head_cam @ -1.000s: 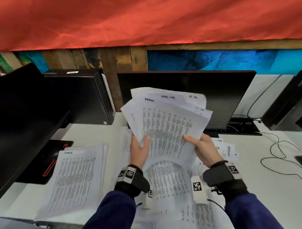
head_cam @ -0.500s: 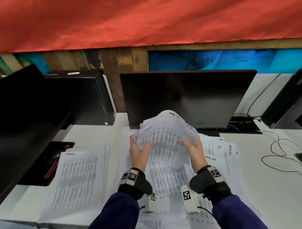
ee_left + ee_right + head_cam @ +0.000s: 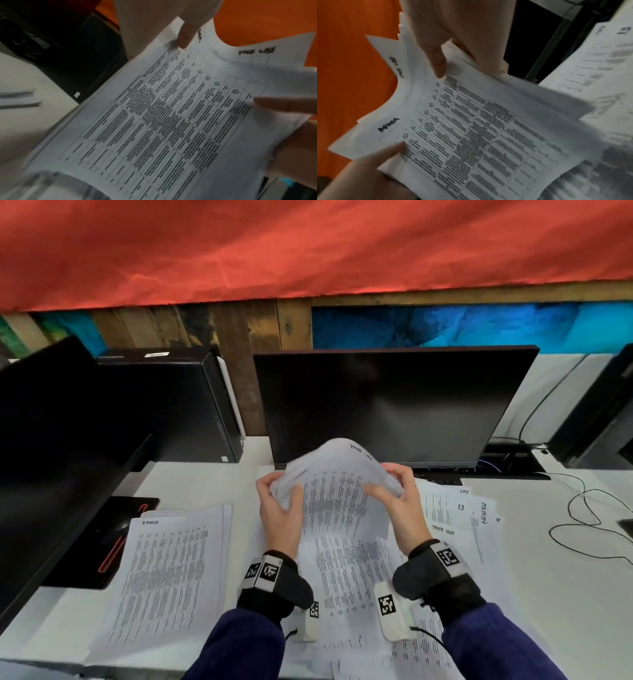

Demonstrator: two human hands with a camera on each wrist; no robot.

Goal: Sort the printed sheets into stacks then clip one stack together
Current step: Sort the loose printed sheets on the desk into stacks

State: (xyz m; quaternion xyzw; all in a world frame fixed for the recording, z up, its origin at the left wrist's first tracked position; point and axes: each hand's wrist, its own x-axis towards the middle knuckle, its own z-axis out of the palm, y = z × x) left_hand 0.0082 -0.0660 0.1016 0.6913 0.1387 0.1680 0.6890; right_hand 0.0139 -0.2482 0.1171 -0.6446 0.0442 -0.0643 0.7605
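Presently we hold one bundle of printed sheets (image 3: pixel 334 491) raised just in front of the monitor (image 3: pixel 394 405), bowed upward between both hands. Our left hand (image 3: pixel 279 508) pinches its left edge, thumb on the printed face, fingers curled behind; our right hand (image 3: pixel 400 494) pinches the right edge likewise. Below the bundle, loose sheets (image 3: pixel 349 570) lie spread on the white desk (image 3: pixel 548 594) in front of the monitor. Left of the monitor, near a black tower case (image 3: pixel 191 405), lies a squared stack (image 3: pixel 164 577). Right of the monitor, cables (image 3: pixel 589 508) trail.
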